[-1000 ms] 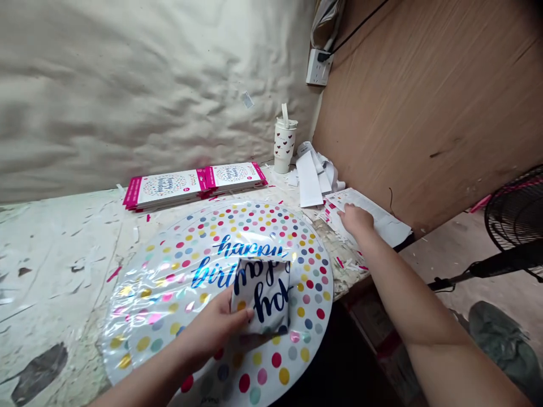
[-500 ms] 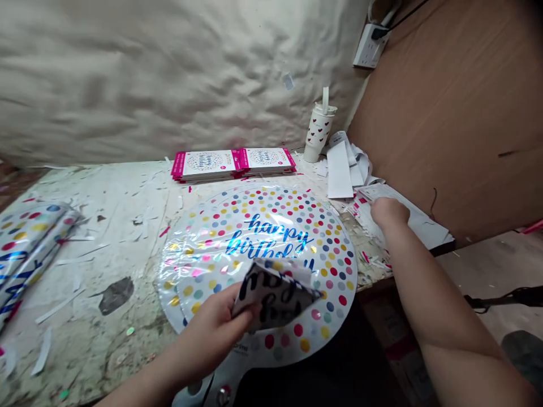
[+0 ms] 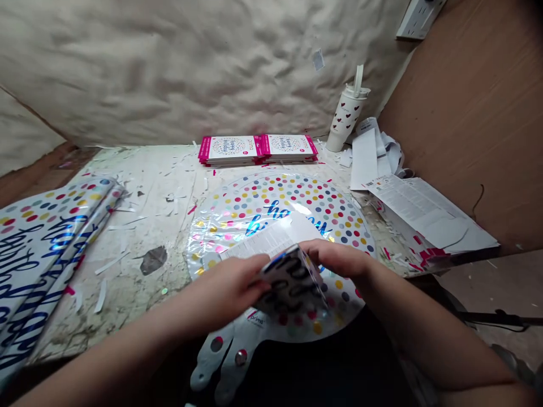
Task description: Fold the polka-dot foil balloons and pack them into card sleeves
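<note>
My left hand [image 3: 231, 288] is closed on a folded foil balloon [image 3: 291, 288], white with dark lettering, held tilted over the table. A printed paper sheet [image 3: 261, 242] lies against the folded balloon's far side, and my right hand [image 3: 339, 259] is closed at its right end. The right fingertips are partly hidden behind the sheet and the foil. Underneath both hands, flat round foil balloons [image 3: 348, 217] with coloured dots and blue "happy birthday" lettering lie stacked, their tails [image 3: 229, 356] hanging over the front edge.
Two piles of pink-and-white packets [image 3: 233, 148] sit by the back wall. A tumbler with hearts [image 3: 348, 116] stands at the back right, beside paper strips [image 3: 373, 152] and a stack of printed sheets [image 3: 436, 212]. More foil balloons [image 3: 55, 220] lie at the left. Paper scraps litter the table [image 3: 146, 169].
My right hand has come from the sheet stack to the folded balloon, bringing a printed sheet. My left hand has tilted the folded balloon. The view has swung left.
</note>
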Demonstrator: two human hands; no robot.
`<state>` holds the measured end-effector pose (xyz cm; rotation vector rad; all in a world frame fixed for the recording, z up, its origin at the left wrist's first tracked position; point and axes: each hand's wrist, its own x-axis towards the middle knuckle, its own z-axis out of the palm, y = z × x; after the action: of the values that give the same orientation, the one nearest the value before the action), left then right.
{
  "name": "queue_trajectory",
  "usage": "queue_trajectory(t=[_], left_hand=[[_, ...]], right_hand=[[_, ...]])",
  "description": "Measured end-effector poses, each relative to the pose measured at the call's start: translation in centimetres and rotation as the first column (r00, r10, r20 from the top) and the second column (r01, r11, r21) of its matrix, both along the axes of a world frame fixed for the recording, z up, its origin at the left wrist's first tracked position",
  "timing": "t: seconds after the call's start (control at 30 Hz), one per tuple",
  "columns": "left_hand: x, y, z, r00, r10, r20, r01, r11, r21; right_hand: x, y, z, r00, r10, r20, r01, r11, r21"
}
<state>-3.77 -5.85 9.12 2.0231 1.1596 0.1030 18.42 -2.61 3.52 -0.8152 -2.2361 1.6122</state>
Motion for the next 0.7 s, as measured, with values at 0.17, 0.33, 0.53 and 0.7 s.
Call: queue_trajectory(t=[0.17,0.33,0.53,0.7], left_hand=[[-0.8,3.5,-2.7,0.875,0.367,0.316,-0.278,0.915,-0.292],[0.1,2.2,-5.8,0.727,0.587,0.355,-0.21,0.683,-0.7],[1.4,1.2,-6.6,0.88,0.354,0.316,-0.145,0.835,-0.531],[0.0,1.1,-6.9,0.988,-0.146,-0.058,0.155,0.966,0.207]], right_hand=[[0.4,0.8,-0.3,0.914,-0.403,-0.044,0.368,0.871,-0.324],[-0.2,0.4,-2.1,0.685,-0.689,-0.239,0.458,0.661,-0.594],[2.4,1.3,-3.0,0.734,-0.665,-0.141,0.356,0.552,-0.754],[7.9,4.0,-4.8,0.481,-0.861,0.165,0.782,0.335,-0.526]])
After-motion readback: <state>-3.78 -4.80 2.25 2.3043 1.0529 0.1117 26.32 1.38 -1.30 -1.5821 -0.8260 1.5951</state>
